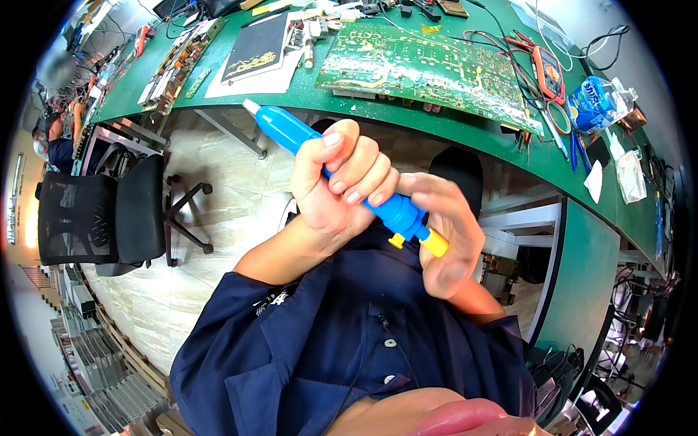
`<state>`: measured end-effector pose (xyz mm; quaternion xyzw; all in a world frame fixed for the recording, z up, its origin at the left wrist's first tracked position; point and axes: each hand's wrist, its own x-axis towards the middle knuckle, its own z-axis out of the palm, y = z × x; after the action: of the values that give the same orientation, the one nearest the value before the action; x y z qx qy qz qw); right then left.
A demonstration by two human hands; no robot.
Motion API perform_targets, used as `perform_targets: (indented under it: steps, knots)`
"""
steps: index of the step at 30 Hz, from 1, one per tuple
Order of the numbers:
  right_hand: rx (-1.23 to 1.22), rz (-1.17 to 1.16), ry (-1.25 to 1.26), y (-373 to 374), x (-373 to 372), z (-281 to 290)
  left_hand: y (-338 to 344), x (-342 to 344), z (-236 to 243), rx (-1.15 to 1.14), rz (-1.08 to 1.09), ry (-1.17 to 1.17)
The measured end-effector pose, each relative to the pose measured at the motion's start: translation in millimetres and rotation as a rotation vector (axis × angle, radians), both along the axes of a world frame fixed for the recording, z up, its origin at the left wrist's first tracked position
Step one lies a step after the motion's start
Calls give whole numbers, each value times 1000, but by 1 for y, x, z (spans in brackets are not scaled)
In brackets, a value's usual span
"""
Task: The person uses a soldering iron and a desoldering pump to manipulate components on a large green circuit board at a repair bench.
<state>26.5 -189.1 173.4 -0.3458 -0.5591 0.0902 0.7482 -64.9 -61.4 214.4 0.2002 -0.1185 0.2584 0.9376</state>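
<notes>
A blue solder sucker (280,129) with a pale nozzle tip and a yellow plunger end slants across the middle of the view, above my lap. My left hand (342,173) is wrapped round its barrel, the thumb lying along the top. At the plunger end is my right hand (452,231), its fingers stretched and loosely bent beside the yellow knob. The palm seems to touch that knob, though the contact is partly hidden. Beyond both hands, a large green circuit board (422,69) lies on the green workbench (313,102).
A black tablet-like panel (256,47) lies on white paper left of the board. A red multimeter (548,73), tape roll (559,118) and blue packet (590,104) stand at the right. A black office chair (138,211) is on the left, and a person (59,138) sits beyond it.
</notes>
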Motion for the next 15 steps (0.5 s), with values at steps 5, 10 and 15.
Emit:
perform_targets:
  steps: [5, 10, 15]
  knots:
    - [-183, 58, 223, -6, 3, -7, -5, 4, -8, -11, 121, 144]
    - [-315, 5, 600, -24, 33, -34, 53, -10, 2, -101, 352, 184]
    - [-480, -21, 340, -16, 32, -32, 69, -22, -5, -145, 440, 258]
